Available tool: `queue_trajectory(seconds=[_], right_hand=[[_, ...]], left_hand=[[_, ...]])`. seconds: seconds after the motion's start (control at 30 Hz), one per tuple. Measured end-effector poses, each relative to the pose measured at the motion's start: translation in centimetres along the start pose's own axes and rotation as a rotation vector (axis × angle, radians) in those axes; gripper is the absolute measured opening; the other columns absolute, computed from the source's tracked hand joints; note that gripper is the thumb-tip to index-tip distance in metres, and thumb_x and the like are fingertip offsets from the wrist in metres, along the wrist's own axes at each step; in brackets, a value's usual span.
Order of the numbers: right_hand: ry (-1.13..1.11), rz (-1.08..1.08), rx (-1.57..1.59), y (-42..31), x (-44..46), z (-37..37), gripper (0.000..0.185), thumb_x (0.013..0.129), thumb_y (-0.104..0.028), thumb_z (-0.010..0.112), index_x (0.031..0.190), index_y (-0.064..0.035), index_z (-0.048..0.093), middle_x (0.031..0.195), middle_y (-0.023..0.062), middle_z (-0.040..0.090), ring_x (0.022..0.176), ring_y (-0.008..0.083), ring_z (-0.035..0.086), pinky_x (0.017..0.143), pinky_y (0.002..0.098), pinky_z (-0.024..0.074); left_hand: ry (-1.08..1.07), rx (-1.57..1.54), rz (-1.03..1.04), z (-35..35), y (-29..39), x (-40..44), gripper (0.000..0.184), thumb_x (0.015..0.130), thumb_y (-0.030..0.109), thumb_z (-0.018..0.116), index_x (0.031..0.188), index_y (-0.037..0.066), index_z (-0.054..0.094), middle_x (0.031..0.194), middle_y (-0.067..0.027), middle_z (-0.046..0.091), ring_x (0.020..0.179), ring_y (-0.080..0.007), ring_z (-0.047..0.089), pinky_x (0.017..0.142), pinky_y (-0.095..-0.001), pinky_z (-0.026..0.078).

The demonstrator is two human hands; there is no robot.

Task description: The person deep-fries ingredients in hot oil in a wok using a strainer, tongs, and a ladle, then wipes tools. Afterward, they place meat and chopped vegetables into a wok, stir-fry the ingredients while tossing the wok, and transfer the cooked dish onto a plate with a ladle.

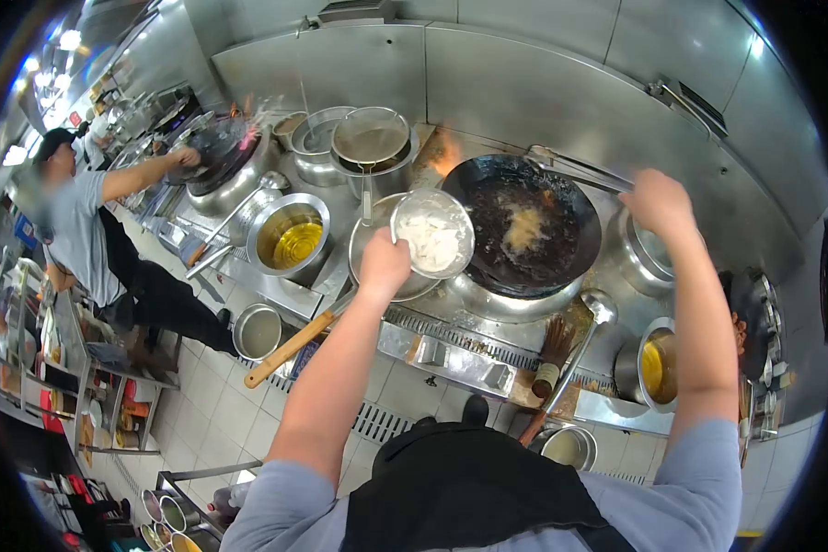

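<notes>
- Beyond both hands, tall steel wall panels, bent into a curve by the wide view.
- Below both hands, a long steel range crowded with cookware.
- Far to the left of the left hand, another person in a grey shirt and dark apron, one arm stretched over a separate pan.
- Between the two hands, a large black wok on the range, with dark liquid inside and an orange flame just past its far left rim.
- Left of the left hand, a steel pot of yellow liquid; nearer the body than the right hand, a smaller pot, also with yellow contents.
- Nearer the body than the right hand, a long ladle lying beside a bristle brush.
- Beyond the left hand, a round mesh strainer over a pot.
- Grips the near left rim of a metal bowl with the left hand, fingers closed, beside the wok.
- Holds the right hand raised past the wok's right rim, fingers curled, at the end of a metal bar; cannot tell whether gripping it.
- Inside the bowl, just right of the left hand, white pieces.
- Midway between the hands, golden food in the wok's liquid.
</notes>
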State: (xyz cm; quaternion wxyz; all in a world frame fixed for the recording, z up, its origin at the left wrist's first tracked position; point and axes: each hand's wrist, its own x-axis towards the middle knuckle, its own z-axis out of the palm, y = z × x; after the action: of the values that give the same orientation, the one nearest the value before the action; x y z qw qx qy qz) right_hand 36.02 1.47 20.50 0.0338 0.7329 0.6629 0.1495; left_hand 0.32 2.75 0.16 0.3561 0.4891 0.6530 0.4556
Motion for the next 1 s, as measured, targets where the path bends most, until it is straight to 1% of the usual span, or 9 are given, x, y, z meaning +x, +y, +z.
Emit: queue_trajectory(seconds=[0.03, 0.1, 0.23, 0.3, 0.43, 0.6, 0.73, 0.93, 1.0], right_hand=[[0.0, -0.004, -0.001, -0.2, -0.9, -1.3, 0.028, 0.079, -0.026, 0.064, 0.092, -0.0012, 0.068, 0.097, 0.0183, 0.066, 0.091, 0.0343, 0.064, 0.08, 0.0421, 0.0513], [0.04, -0.237, 0.036, -0.6, -2.6, -2.8, 0.034, 0.078, -0.032, 0.066, 0.091, -0.0004, 0.066, 0.089, 0.0179, 0.066, 0.086, 0.0345, 0.064, 0.078, 0.0423, 0.0514], [0.026, -0.389, -0.006, -4.9, -4.0, -0.7, 0.028, 0.076, -0.028, 0.069, 0.087, -0.003, 0.064, 0.088, 0.0143, 0.063, 0.083, 0.0338, 0.062, 0.074, 0.0425, 0.05], [0.03, -0.432, -0.018, -5.2, -3.9, -0.5, 0.026, 0.077, -0.027, 0.068, 0.087, -0.0035, 0.064, 0.087, 0.0136, 0.063, 0.083, 0.0329, 0.063, 0.073, 0.0422, 0.0501], [0.1, -0.314, 0.025, -3.2, -3.6, -2.9, 0.022, 0.078, -0.025, 0.067, 0.087, -0.0048, 0.066, 0.088, 0.0141, 0.064, 0.083, 0.0315, 0.063, 0.074, 0.0416, 0.0506], [0.034, -0.427, 0.055, -5.6, -4.0, -2.3, 0.026, 0.078, -0.028, 0.067, 0.089, -0.0047, 0.066, 0.091, 0.0155, 0.065, 0.087, 0.0312, 0.064, 0.078, 0.0402, 0.0511], [-0.012, -0.504, -0.017, -9.1, -2.6, 0.4, 0.025, 0.08, -0.028, 0.065, 0.089, -0.0054, 0.066, 0.091, 0.0116, 0.065, 0.086, 0.0295, 0.064, 0.075, 0.0402, 0.0517], [0.074, -0.37, -0.009, -6.3, 0.1, -1.3, 0.025, 0.078, -0.027, 0.066, 0.085, -0.0034, 0.067, 0.086, 0.0141, 0.066, 0.084, 0.0323, 0.064, 0.074, 0.0426, 0.0513], [0.022, -0.29, -0.016, -6.7, 2.1, 0.4, 0.025, 0.078, -0.027, 0.066, 0.087, -0.0035, 0.068, 0.089, 0.0153, 0.066, 0.086, 0.0324, 0.064, 0.075, 0.0421, 0.0514]], left_hand=[[0.023, 0.119, 0.127, 0.6, -0.9, 0.8, 0.024, 0.082, 0.014, 0.05, 0.091, -0.007, 0.057, 0.082, -0.0299, 0.062, 0.079, -0.0434, 0.062, 0.077, -0.0475, 0.048], [0.053, 0.296, 0.324, 1.2, 0.4, 0.4, 0.024, 0.081, 0.014, 0.051, 0.09, -0.007, 0.057, 0.087, -0.0305, 0.061, 0.087, -0.0461, 0.059, 0.08, -0.0494, 0.046], [0.001, 0.31, 0.431, 3.3, 3.0, 0.1, 0.024, 0.081, 0.013, 0.05, 0.09, -0.007, 0.057, 0.086, -0.0314, 0.061, 0.086, -0.0463, 0.059, 0.08, -0.0497, 0.046], [0.002, 0.328, 0.404, 3.6, 2.9, 0.6, 0.024, 0.08, 0.013, 0.049, 0.09, -0.007, 0.057, 0.085, -0.0324, 0.061, 0.085, -0.0466, 0.059, 0.079, -0.0499, 0.046], [0.056, 0.355, 0.282, 2.5, 1.1, 1.3, 0.024, 0.08, 0.013, 0.049, 0.088, -0.008, 0.057, 0.085, -0.033, 0.06, 0.084, -0.0471, 0.059, 0.078, -0.0498, 0.047], [0.046, 0.276, 0.402, 1.3, -0.3, 1.3, 0.025, 0.079, 0.013, 0.049, 0.088, -0.008, 0.058, 0.087, -0.0325, 0.061, 0.086, -0.0465, 0.059, 0.08, -0.0492, 0.046], [0.066, 0.37, 0.38, 0.7, 0.4, 0.9, 0.025, 0.079, 0.013, 0.049, 0.088, -0.009, 0.058, 0.089, -0.0324, 0.06, 0.087, -0.0459, 0.059, 0.081, -0.0489, 0.046], [0.17, 0.431, 0.223, -2.3, -2.4, 1.9, 0.027, 0.079, 0.013, 0.049, 0.09, -0.01, 0.058, 0.09, -0.0323, 0.061, 0.088, -0.0463, 0.059, 0.082, -0.0483, 0.046], [0.176, 0.412, 0.175, -2.8, -3.6, 2.3, 0.026, 0.078, 0.012, 0.049, 0.089, -0.011, 0.058, 0.08, -0.031, 0.061, 0.073, -0.042, 0.063, 0.072, -0.0456, 0.05]])
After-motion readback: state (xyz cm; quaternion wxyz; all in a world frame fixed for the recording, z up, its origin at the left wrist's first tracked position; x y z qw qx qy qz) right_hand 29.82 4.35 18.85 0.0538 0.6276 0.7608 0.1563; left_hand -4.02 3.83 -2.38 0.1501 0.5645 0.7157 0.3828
